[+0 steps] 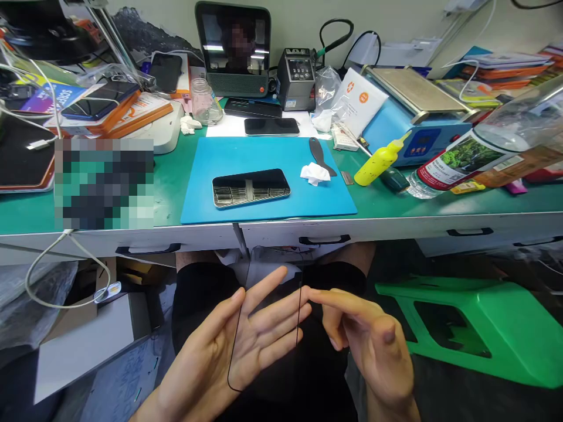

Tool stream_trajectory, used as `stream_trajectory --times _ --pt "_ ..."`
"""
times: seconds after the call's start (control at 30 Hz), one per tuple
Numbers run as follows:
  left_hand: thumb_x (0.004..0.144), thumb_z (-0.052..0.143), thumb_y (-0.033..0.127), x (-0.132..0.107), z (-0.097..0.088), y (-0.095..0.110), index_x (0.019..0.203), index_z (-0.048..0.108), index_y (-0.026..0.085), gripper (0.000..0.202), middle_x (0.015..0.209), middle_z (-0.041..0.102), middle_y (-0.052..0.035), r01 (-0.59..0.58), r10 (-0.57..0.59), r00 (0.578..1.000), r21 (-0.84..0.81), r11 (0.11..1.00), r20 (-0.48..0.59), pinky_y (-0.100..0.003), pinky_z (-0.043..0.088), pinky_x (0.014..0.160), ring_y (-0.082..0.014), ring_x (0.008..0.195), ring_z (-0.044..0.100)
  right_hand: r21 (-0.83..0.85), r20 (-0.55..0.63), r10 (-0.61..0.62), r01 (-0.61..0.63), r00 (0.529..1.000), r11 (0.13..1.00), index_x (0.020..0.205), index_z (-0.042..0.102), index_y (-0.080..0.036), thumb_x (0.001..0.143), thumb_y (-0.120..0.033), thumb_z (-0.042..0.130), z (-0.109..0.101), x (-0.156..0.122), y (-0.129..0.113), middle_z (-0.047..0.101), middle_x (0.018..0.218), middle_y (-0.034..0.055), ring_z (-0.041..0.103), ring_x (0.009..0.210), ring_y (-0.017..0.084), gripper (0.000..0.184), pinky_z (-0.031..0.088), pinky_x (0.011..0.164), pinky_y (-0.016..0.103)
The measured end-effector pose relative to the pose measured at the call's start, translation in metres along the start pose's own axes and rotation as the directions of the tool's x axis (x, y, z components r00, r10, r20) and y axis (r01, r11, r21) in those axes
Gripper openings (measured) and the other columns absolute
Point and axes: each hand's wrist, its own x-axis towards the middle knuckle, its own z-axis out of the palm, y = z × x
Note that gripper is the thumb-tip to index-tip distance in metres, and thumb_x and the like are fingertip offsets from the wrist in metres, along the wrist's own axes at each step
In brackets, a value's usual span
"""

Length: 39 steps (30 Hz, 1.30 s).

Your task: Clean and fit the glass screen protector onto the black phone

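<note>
A clear phone screen protector (291, 280) with a thin black border rests against my left hand (211, 351), over the lap. The palm faces up and shows through the panel, thumb and fingers spread at its edges. My right hand (372, 337) has its index finger stretched to the panel's right edge, close to the left fingertips, with the other fingers loosely bent; whether it touches the panel is hard to tell. On the blue mat (202, 199) lies a phone (250, 187), its dark screen reflecting lights. A crumpled white tissue (315, 174) and a dark plastic scraper (321, 155) lie right of it.
On the green bench stand a yellow squeeze bottle (379, 164), a blue heating plate (409, 129), a large plastic bottle (466, 158), a soldering station (297, 79) and a glass jar (203, 102). A dark screen (233, 47) stands behind. A green stool (505, 328) is at right, below.
</note>
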Motion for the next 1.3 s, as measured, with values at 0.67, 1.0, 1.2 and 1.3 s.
stream_trajectory --times 0.67,1.0,1.2,1.3 --pt "0.122 0.021 0.041 0.007 0.002 -0.005 0.170 0.047 0.015 0.060 0.176 0.048 -0.0090 -0.040 0.040 0.999 -0.008 0.999 0.015 -0.036 0.033 0.139 -0.0248 0.167 0.039 0.623 0.267 0.371 -0.453 0.889 0.637 0.135 0.082 -0.021 0.110 -0.078 0.036 0.002 0.006 0.002 0.029 0.037 -0.0099 0.016 0.031 0.009 0.078 0.021 0.041 0.025" --pt "0.122 0.019 0.042 0.003 -0.002 -0.002 0.172 0.043 0.015 0.062 0.177 0.047 -0.0107 -0.066 0.066 0.998 0.003 0.998 -0.005 -0.039 0.032 0.139 -0.0273 0.169 0.035 0.533 -0.028 0.360 -0.291 0.932 0.794 0.105 0.079 -0.025 0.087 -0.044 0.095 0.003 0.011 0.013 0.060 0.066 -0.0071 0.034 0.041 0.004 0.030 0.023 0.040 0.021" --pt "0.122 0.018 0.042 0.003 -0.004 0.004 0.171 0.046 0.014 0.063 0.174 0.051 -0.0141 -0.090 0.090 0.996 -0.001 0.996 0.000 -0.041 0.033 0.139 -0.0284 0.167 0.042 0.520 -0.298 0.300 -0.110 0.906 0.847 0.079 0.069 -0.025 0.091 -0.052 0.092 -0.014 0.020 0.015 0.055 0.059 -0.0090 0.027 0.038 0.002 0.038 0.020 0.038 0.022" --pt "0.122 0.019 0.043 0.005 -0.003 0.005 0.171 0.046 0.016 0.062 0.175 0.050 -0.0145 -0.089 0.089 0.996 -0.001 0.996 -0.001 -0.042 0.034 0.138 -0.0288 0.165 0.045 0.465 -0.418 0.281 -0.063 0.864 0.883 0.063 0.062 -0.023 0.100 -0.064 0.078 -0.015 0.022 0.013 0.038 0.045 -0.0084 0.026 0.036 0.005 0.057 0.027 0.038 0.022"
